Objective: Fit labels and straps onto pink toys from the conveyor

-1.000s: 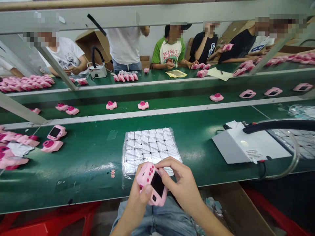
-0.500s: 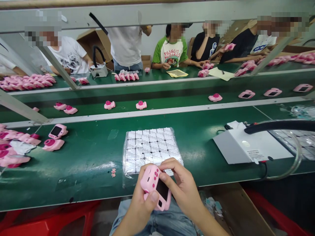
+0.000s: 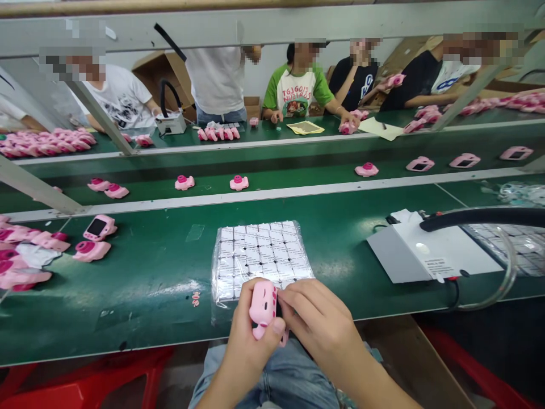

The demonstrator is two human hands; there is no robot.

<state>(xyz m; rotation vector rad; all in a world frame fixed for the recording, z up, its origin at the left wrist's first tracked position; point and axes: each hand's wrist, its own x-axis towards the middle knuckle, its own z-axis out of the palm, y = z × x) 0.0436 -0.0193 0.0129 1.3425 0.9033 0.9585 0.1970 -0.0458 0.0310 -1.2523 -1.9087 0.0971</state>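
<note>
My left hand (image 3: 251, 335) is wrapped round a pink toy camera (image 3: 263, 304), its thumb across the lower part. The camera is turned so that its narrow side with a small slot faces me. A row of dark pink buttons runs along one edge, and only a sliver of the dark screen shows. My right hand (image 3: 321, 318) has thumb and fingers pinched together at the screen side. Whatever lies between those fingertips is hidden. Just beyond both hands lies a plastic-wrapped sheet of white square pieces (image 3: 261, 250) on the green bench (image 3: 162, 284).
Pink toy cameras pile up at the left (image 3: 25, 255). A grey-white box-shaped device (image 3: 434, 253) with a black hose stands right. Behind a pale rail, a green conveyor belt (image 3: 298, 176) carries spaced-out cameras. Several co-workers sit or stand across it. A red stool (image 3: 85, 386) is below left.
The camera in my left hand has turned, hiding most of its screen. My right fingers have drawn into a pinch beside it. Cameras on the belt have shifted slightly left. A co-worker's hand reached a camera opposite.
</note>
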